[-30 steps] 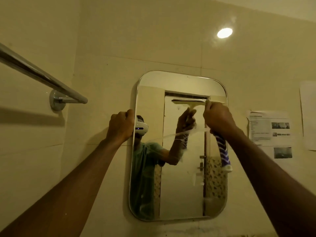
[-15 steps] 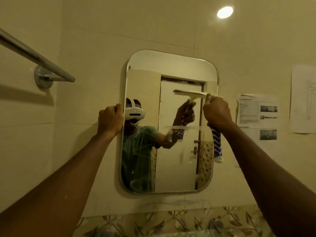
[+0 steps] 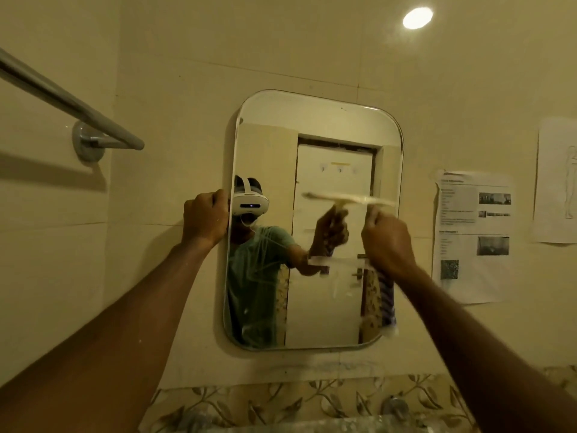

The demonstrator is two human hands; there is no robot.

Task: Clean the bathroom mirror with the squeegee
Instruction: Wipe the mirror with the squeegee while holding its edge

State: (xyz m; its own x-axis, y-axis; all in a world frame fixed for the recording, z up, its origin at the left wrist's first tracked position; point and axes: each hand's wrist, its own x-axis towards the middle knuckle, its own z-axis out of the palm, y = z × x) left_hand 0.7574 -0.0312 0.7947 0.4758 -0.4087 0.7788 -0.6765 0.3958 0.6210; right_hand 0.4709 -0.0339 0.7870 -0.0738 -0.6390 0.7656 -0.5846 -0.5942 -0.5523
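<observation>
The right hand (image 3: 387, 242) is clenching the squeegee (image 3: 382, 201), its blade lying against the bathroom mirror (image 3: 312, 120) toward 3 o'clock. The left hand (image 3: 204, 218) is gripping the mirror's 9 o'clock edge. This is probably mid-stroke, and the next move is calling for even pressure toward the streaks at 6 o'clock.

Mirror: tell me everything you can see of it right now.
The mirror is a tall glass rectangle with rounded corners and a thin bright edge, mounted on the pale tiled wall. Wet streaks and smears show across its middle and lower glass; the top looks clearer. The left hand grips its left edge. The right hand holds the pale squeegee, blurred, with its blade against the glass at the right side, about mid-height.
</observation>
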